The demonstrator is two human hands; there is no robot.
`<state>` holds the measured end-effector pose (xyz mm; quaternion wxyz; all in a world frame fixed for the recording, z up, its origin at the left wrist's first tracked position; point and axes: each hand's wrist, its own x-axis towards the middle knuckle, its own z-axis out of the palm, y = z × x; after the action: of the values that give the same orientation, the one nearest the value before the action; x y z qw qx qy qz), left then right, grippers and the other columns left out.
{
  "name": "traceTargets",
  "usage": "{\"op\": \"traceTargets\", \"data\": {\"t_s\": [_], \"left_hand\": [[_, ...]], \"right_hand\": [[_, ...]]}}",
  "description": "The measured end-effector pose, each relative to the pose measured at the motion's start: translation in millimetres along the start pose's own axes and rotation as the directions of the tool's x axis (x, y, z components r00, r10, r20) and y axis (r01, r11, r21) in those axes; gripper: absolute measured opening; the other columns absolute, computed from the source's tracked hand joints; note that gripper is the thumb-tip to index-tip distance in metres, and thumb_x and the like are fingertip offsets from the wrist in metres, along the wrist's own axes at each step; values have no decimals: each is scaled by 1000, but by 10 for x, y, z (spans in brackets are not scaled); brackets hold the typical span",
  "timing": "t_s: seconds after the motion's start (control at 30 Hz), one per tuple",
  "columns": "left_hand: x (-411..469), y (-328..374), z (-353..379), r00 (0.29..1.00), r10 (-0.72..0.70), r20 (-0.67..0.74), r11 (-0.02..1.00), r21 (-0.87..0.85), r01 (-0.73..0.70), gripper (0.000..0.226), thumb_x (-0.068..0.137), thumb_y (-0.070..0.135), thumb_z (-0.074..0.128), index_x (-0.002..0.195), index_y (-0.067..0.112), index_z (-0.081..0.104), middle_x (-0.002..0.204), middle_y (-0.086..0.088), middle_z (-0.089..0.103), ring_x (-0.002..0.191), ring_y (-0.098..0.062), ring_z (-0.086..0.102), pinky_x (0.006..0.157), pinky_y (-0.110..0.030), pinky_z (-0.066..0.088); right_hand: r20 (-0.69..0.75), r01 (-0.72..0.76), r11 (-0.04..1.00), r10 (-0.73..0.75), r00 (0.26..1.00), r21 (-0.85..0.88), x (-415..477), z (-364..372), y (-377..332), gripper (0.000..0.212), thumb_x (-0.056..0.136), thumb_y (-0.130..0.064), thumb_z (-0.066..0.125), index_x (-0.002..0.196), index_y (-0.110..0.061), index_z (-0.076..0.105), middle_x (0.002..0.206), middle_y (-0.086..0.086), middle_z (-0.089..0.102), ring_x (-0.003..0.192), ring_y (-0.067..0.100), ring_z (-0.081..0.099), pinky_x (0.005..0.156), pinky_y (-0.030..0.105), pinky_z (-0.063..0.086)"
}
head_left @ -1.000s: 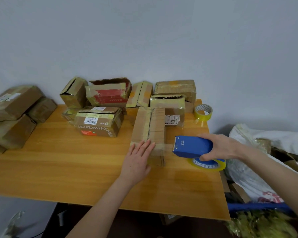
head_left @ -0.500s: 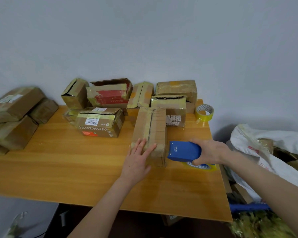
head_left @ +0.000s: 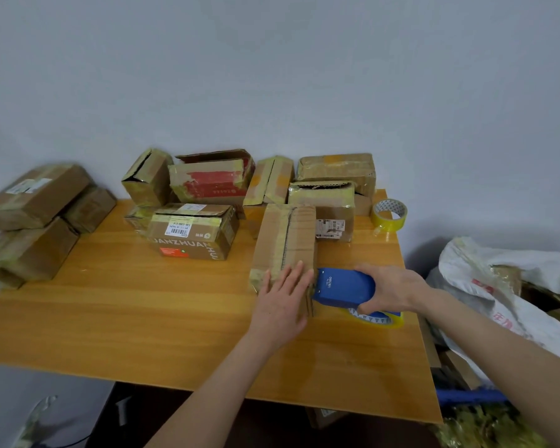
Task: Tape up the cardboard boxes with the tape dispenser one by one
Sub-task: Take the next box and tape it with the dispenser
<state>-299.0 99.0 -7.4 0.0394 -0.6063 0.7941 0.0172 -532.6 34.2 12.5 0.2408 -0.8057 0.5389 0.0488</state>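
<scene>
left hand (head_left: 283, 302) covers the near end of the box (head_left: 288, 234), right hand (head_left: 393, 291) hides the back of the tape dispenser (head_left: 343, 286); box pile (head_left: 29, 227) at 9 o'clock and white sack (head_left: 514, 286) at 3 o'clock run off frame, shipping label (head_left: 177, 228) text too tiny to read

Wooden table (head_left: 143, 302), spare tape roll (head_left: 389, 215), white sack (head_left: 498, 263).

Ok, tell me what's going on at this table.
A person is taping a long box on the table. The left hand presses flat on its near end, and the right hand grips the blue dispenser, its nose against the box's right side. Other boxes stand along the back, with a spare tape roll beside them.
</scene>
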Motion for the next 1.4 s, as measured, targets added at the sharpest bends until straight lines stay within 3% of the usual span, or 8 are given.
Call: {"op": "traceTargets", "data": {"t_s": [0.27,0.53,1.0,1.2,1.23,1.3,1.4], "left_hand": [[-8,-77,3,999,28,21,999,29,-29,89,92,37,54,152,30,-12,161,4,-14,148,-14,-10,121,-45,-5],[-12,-81,31,1000,21,14,999,27,-21,89,93,39,53,151,32,-14,160,5,-16,148,-13,-12,120,-45,-6],[3,-79,7,1000,19,25,1000,7,-19,88,92,42,53,152,32,-10,161,6,-13,148,-13,-8,121,-45,-2],[-44,-92,-18,999,30,42,1000,6,-30,87,93,42,51,151,32,-12,161,5,-15,148,-14,-10,121,-45,-2],[-47,-97,-23,999,30,43,999,15,-31,87,93,44,51,151,32,-13,161,5,-15,148,-14,-10,121,-45,-2],[-35,-82,-28,999,25,44,1000,15,-25,86,93,49,48,152,32,-12,161,4,-15,148,-14,-9,121,-46,-2],[4,-52,-73,1000,6,10,998,-57,-6,72,96,58,34,153,34,-2,162,7,-5,149,-12,-2,121,-44,2]], "right_hand": [[49,-32,984,24,999,177,-232,16,360,72,72,-42,76,133,-39,36,111,-10,58,96,13,59,84,38,54],[76,-50,999,51,996,-17,-60,43,115,68,71,-54,69,130,-40,37,104,-15,53,95,14,53,81,37,52],[189,-136,989,144,971,-55,93,-168,-274,59,69,-59,67,119,-34,47,101,-8,56,91,17,56,73,30,49],[71,-280,944,296,953,-175,8,-107,-258,47,63,-54,63,102,-28,58,89,-8,65,82,16,62,64,26,47],[51,-300,944,309,950,-134,-4,-91,-210,48,62,-54,63,102,-29,58,89,-8,66,82,15,62,64,27,48],[38,-340,926,338,940,165,-21,-94,-119,46,63,-54,67,100,-28,57,93,-5,65,83,16,62,69,33,53],[44,-315,704,375,926,637,11,-44,-107,39,73,-40,77,99,-19,57,90,1,63,76,17,61,64,30,50]]}}
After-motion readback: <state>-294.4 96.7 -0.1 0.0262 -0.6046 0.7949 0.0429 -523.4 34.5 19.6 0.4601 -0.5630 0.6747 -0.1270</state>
